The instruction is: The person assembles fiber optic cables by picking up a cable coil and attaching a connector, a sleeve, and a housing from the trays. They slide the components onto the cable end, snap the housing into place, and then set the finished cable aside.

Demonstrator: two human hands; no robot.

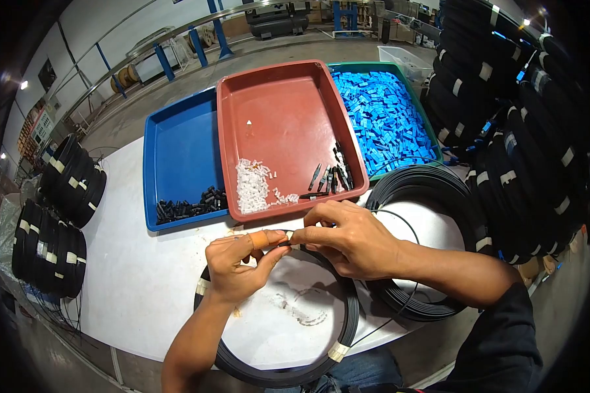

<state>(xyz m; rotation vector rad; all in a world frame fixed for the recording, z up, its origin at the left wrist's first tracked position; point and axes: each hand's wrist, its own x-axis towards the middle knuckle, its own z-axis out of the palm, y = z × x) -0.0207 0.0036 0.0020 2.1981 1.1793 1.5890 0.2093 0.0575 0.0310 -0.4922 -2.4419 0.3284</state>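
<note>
Both my hands meet above the top of a black cable coil (351, 308) bound with pale tape. My left hand (242, 262), with an orange wrap on its index finger, pinches a short black piece (284, 243), seemingly a cable end, between thumb and index finger. My right hand (351, 239) is closed at the same spot, its fingertips pressed together beside the left ones. What sits between the right fingertips is mostly hidden, though a small pale bit shows there. A thin loose cable (413, 229) loops past my right wrist.
A red tray (282, 98) holds white sleeves (250, 187) and black connector parts (334, 177). It overlaps a blue tray (180, 144) with black pieces and a green tray (432, 147) of blue parts. Another coil (462, 196) lies right; stacked coils (531, 150) (49, 249) flank the table.
</note>
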